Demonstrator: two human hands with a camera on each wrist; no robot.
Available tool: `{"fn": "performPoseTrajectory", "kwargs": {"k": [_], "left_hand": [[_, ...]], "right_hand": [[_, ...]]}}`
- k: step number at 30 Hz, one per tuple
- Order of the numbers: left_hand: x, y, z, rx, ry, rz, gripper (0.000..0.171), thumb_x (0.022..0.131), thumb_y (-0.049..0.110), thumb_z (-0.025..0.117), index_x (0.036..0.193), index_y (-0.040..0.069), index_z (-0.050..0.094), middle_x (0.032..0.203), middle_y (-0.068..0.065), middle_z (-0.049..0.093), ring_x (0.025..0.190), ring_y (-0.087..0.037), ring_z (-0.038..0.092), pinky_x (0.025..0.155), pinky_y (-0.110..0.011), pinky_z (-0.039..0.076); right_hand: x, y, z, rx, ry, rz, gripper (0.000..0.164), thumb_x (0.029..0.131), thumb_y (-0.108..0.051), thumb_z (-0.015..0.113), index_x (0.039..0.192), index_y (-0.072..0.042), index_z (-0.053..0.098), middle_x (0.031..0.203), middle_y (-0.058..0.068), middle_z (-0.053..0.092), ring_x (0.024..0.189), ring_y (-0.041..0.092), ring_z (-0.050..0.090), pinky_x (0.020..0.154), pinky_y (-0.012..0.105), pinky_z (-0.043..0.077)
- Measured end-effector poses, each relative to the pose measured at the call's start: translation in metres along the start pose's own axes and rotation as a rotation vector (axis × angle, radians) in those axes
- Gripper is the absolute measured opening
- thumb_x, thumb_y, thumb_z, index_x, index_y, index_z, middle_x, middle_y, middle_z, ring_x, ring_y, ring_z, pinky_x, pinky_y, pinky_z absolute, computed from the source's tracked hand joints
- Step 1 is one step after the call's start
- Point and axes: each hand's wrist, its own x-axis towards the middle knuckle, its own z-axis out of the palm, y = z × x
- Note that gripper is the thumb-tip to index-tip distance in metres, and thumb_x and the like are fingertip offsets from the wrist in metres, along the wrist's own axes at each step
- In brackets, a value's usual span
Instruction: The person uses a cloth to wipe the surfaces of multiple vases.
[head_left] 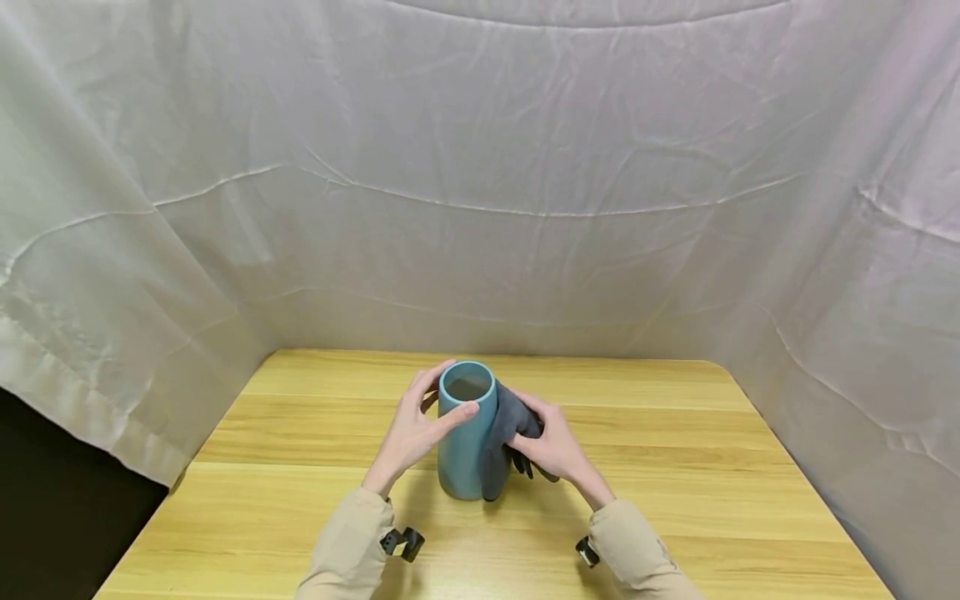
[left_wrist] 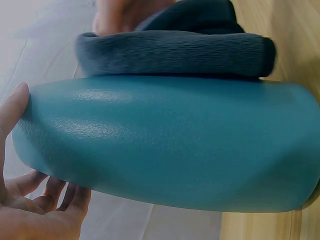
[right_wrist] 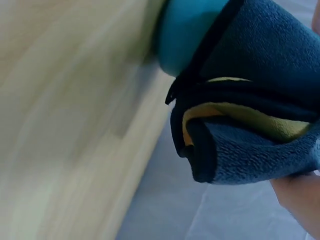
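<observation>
A tall blue vase [head_left: 459,462] with a round open mouth stands upright on the wooden table. My left hand [head_left: 414,423] grips it near the rim, thumb across the front and fingers round the far left side. In the left wrist view the vase [left_wrist: 165,145] spans the picture, and the left hand's fingertips touch its upper end. My right hand [head_left: 553,439] holds a folded dark grey cloth [head_left: 501,442] against the vase's right side. Black edging and a yellowish inner face show on the cloth [right_wrist: 260,145] in the right wrist view.
The wooden table [head_left: 697,467] reaches out on both sides of the vase. Pale curtains [head_left: 525,250] hang behind the table and along its sides. A small black device [head_left: 402,543] sits at the left cuff, another [head_left: 587,551] at the right.
</observation>
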Motion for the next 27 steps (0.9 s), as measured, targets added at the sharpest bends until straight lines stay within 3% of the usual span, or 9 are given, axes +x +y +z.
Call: {"fn": "performPoseTrajectory", "kwargs": {"k": [6,13,21,27], "left_hand": [[0.000,-0.001,0.000,-0.001,-0.002,-0.001,0.065,0.087,0.024,0.080,0.146,0.021,0.053,0.135,-0.008,0.055,0.128,-0.027,0.054,0.117,-0.052,0.041],[0.000,-0.001,0.000,0.000,-0.006,-0.004,0.065,0.087,0.024,0.080,0.146,0.019,0.052,0.135,-0.008,0.055,0.127,-0.027,0.053,0.117,-0.053,0.040],[0.000,-0.001,0.000,-0.004,-0.005,-0.004,0.064,0.087,0.024,0.080,0.145,0.021,0.053,0.134,-0.009,0.055,0.126,-0.027,0.054,0.117,-0.052,0.041],[0.000,0.000,0.000,0.005,-0.005,-0.007,0.064,0.087,0.025,0.080,0.145,0.022,0.053,0.135,-0.008,0.055,0.127,-0.027,0.053,0.118,-0.053,0.040]], "right_hand": [[-0.001,0.010,0.002,-0.024,-0.053,0.028,0.058,0.085,-0.012,0.073,0.141,-0.010,0.059,0.134,0.013,0.066,0.118,0.029,0.065,0.100,0.032,0.052],[-0.002,0.012,0.004,-0.020,-0.058,0.036,0.059,0.086,-0.014,0.073,0.143,-0.011,0.057,0.138,0.013,0.064,0.122,0.031,0.063,0.103,0.036,0.051],[-0.003,0.011,0.005,-0.010,-0.018,0.037,0.060,0.085,-0.012,0.074,0.143,-0.012,0.057,0.137,0.013,0.065,0.121,0.030,0.063,0.101,0.033,0.051],[-0.002,0.001,0.005,0.039,0.050,-0.024,0.060,0.085,-0.008,0.074,0.143,-0.012,0.057,0.137,0.015,0.064,0.118,0.031,0.063,0.096,0.029,0.052]]}}
